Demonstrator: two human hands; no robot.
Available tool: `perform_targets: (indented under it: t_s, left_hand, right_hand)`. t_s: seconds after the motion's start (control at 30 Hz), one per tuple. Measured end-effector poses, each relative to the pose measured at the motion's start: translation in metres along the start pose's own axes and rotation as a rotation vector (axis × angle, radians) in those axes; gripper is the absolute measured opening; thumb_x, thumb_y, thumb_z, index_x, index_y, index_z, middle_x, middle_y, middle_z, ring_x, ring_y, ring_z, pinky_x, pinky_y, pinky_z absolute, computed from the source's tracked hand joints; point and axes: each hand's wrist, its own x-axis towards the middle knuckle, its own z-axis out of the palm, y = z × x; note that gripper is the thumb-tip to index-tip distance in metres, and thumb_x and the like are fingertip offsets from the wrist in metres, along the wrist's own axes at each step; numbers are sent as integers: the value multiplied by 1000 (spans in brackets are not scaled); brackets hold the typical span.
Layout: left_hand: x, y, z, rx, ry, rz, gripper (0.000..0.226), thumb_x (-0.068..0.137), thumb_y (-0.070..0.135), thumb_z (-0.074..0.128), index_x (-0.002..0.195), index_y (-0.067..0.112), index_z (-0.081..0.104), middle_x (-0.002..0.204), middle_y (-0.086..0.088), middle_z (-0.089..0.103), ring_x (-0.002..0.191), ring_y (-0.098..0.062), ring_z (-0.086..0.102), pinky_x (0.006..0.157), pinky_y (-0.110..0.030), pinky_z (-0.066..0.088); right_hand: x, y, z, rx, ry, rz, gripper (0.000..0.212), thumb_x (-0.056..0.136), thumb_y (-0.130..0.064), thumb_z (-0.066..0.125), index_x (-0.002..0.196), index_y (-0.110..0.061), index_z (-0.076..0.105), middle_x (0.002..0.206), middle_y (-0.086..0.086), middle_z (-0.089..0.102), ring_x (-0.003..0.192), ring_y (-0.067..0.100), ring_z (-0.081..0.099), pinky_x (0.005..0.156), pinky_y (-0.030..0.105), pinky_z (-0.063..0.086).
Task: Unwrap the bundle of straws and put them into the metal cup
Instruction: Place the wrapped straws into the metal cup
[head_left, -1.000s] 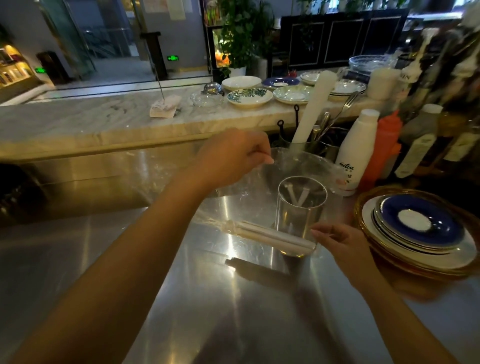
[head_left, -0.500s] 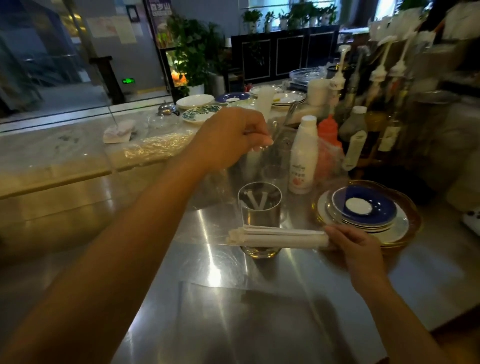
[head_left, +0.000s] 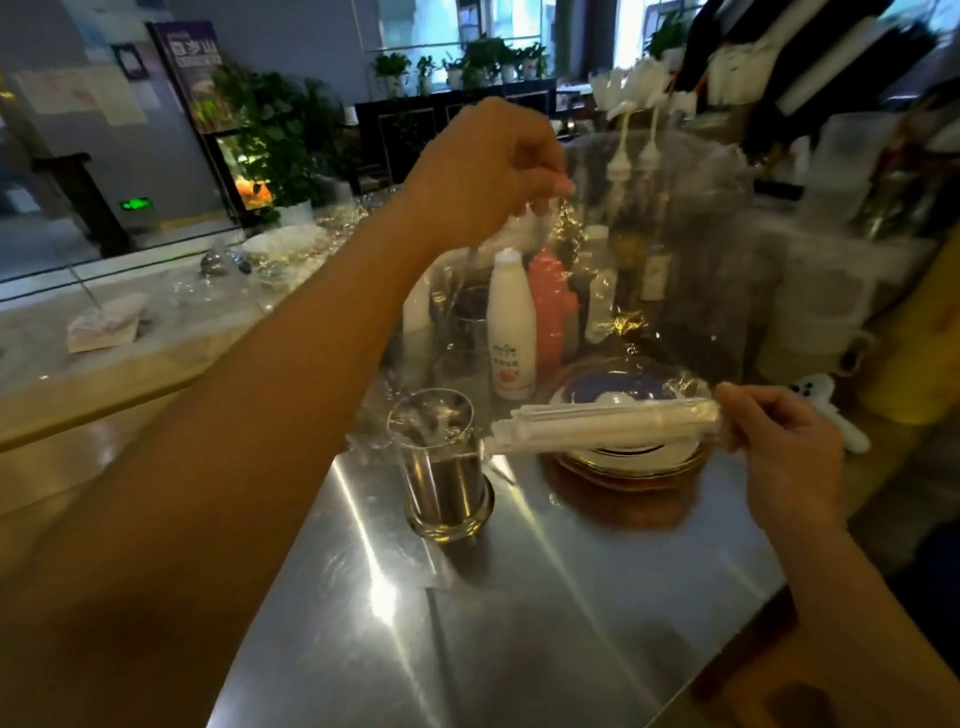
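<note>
A bundle of white paper-wrapped straws (head_left: 602, 427) lies level in the air, held at its right end by my right hand (head_left: 784, 447). My left hand (head_left: 488, 171) is raised high and pinches the edge of a clear plastic wrap (head_left: 670, 249) that stretches down to the bundle. The metal cup (head_left: 445, 467) stands upright on the steel counter, just left of the bundle's free end and below it. Behind the wrap's glare, the cup's contents cannot be made out.
A stack of plates with a blue one on top (head_left: 623, 457) sits under the bundle. A white bottle (head_left: 511, 332), a red bottle (head_left: 553, 312) and other bottles stand behind. The steel counter (head_left: 519, 597) ends at the right front edge. A marble ledge (head_left: 104, 353) runs at left.
My left hand has risen and pulled the clear wrap up and open. My right hand has lifted the straw bundle and carried it right, from in front of the cup to over the plates.
</note>
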Motion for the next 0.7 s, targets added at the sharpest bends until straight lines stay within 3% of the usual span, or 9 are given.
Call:
perform_targets:
  t_s: [0.13, 0.43, 0.7]
  left_hand:
    - [18, 9, 1, 3, 10, 56, 15, 86, 23, 61, 91, 9, 64, 73, 5, 62, 63, -2, 59, 65, -15, 51]
    - [30, 9, 10, -87, 34, 65, 17, 86, 17, 61, 92, 2, 64, 75, -1, 64, 55, 8, 58, 59, -9, 49]
    - [26, -3, 4, -75, 62, 12, 16, 85, 22, 62, 90, 7, 65, 72, 8, 63, 56, 4, 59, 61, -18, 55]
  right_hand:
    - [10, -1, -15, 36, 36, -43, 15, 81, -14, 63, 75, -26, 70, 59, -9, 66, 56, 4, 57, 55, 12, 49]
    - [24, -11, -29, -32, 80, -90, 10, 81, -20, 62, 81, -28, 68, 67, -13, 66, 64, 0, 58, 59, 9, 49]
    - [33, -21, -21, -65, 60, -119, 15, 83, -17, 61, 79, -31, 66, 75, -10, 64, 65, -4, 60, 57, 7, 48]
